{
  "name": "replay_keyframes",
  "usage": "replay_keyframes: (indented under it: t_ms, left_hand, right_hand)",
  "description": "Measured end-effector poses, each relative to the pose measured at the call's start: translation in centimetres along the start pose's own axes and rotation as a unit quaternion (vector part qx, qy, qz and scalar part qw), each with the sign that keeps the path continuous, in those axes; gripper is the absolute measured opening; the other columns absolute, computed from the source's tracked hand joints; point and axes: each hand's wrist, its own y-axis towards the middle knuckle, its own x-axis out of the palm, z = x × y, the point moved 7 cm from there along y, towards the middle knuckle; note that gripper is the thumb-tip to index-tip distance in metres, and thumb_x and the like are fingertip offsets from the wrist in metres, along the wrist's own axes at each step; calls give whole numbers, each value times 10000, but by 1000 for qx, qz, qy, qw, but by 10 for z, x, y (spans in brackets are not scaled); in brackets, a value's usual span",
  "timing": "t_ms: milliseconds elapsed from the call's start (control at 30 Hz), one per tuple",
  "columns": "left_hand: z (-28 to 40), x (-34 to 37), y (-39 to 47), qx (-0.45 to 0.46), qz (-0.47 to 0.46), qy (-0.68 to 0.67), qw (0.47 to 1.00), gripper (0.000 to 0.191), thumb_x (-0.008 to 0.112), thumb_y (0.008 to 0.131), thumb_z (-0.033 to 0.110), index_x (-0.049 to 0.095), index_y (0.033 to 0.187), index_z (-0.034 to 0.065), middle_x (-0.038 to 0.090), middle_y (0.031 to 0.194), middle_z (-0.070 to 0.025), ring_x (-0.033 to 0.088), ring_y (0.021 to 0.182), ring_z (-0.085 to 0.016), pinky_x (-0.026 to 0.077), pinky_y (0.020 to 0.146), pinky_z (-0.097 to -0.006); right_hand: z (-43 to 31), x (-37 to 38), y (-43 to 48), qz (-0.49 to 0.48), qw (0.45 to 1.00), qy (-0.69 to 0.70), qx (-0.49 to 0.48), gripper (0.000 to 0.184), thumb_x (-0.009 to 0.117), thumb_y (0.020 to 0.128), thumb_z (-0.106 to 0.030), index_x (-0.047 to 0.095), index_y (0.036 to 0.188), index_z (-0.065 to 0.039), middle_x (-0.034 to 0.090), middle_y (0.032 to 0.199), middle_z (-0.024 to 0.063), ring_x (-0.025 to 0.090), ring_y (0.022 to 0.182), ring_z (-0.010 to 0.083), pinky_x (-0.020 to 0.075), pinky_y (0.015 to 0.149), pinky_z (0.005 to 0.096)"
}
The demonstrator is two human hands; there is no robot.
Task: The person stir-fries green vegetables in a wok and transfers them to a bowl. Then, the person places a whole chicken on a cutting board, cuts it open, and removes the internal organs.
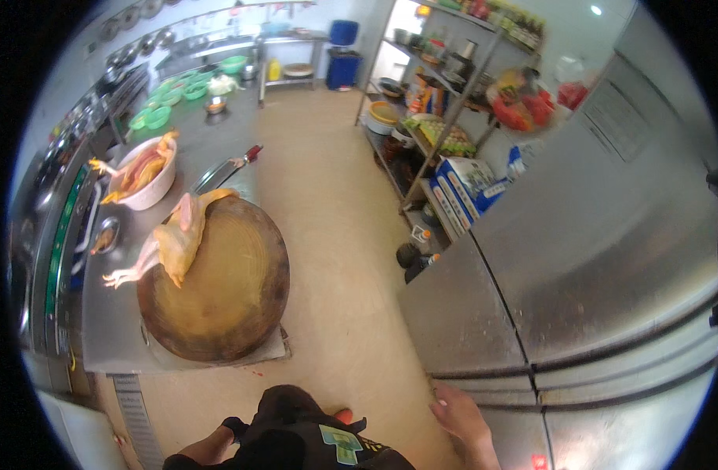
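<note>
My right hand (457, 408) is at the lower right, fingers bent beside the edge of a stainless steel refrigerator door (488, 393); whether it grips the edge is unclear. Low beside my dark clothing is my left hand (235, 429), seemingly dark-covered and mostly hidden. A plucked whole chicken (179, 241) lies on the upper left of a round wooden chopping block (229, 282), its feet over the rim. Behind the block, a cleaver or large knife (218, 170) with a red-ended handle rests on the steel counter. More plucked poultry (144, 167) fills a white basin (153, 197).
The steel counter (209, 132) runs along the left, bearing green baskets (197, 89), a metal bowl (215, 106) and a small metal dish (106, 235). Storage shelves (447, 117) with eggs, boxes and bottles stand right of the tiled-looking floor aisle (329, 235). A blue bin (342, 70) stands at the back.
</note>
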Motion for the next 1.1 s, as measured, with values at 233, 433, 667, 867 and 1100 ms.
replay_keyframes:
  t_ms: [233, 433, 667, 867, 1100]
  left_hand:
    - [87, -47, 65, -37, 25, -158, 986, 289, 622, 869, 352, 746, 919, 96, 735, 937, -172, 714, 883, -349, 558, 785, -446]
    - [114, -145, 143, -47, 42, -251, 966, 332, 586, 876, 380, 751, 920, 95, 731, 939, -185, 714, 886, -352, 555, 788, -449]
    - [107, -271, 185, -105, 92, -327, 935, 385, 545, 885, 413, 757, 921, 94, 725, 941, -201, 713, 888, -355, 551, 792, -452]
    - [99, -363, 196, -249, 134, -428, 858, 431, 509, 893, 442, 762, 922, 93, 720, 942, -215, 713, 891, -357, 548, 796, -455]
    - [105, -424, 185, -350, 175, -431, 813, 311, 675, 807, 396, 736, 939, 121, 726, 943, -180, 705, 901, -363, 550, 789, -480]
  right_hand:
    - [-158, -84, 215, -102, 903, 114, -402, 565, 642, 944, -218, 448, 1436, -20, 618, 1189, 229, 598, 1059, 390, 491, 925, 451]
    - [-156, -128, 358, -220, 905, 27, -363, 585, 658, 930, -225, 447, 1439, -25, 620, 1159, 232, 591, 1049, 401, 487, 906, 451]
    - [-133, -203, 540, -163, 916, 72, -361, 572, 727, 862, -203, 538, 1370, -20, 649, 1080, 206, 644, 965, 342, 520, 854, 410]
    - [-108, -208, 701, -109, 916, 97, -373, 584, 758, 832, -134, 551, 1367, -26, 678, 1141, 158, 680, 935, 260, 556, 843, 352]
    - [-59, -154, 808, -242, 905, -25, -349, 619, 782, 808, -153, 550, 1359, 7, 712, 1073, 185, 700, 895, 222, 561, 805, 344]
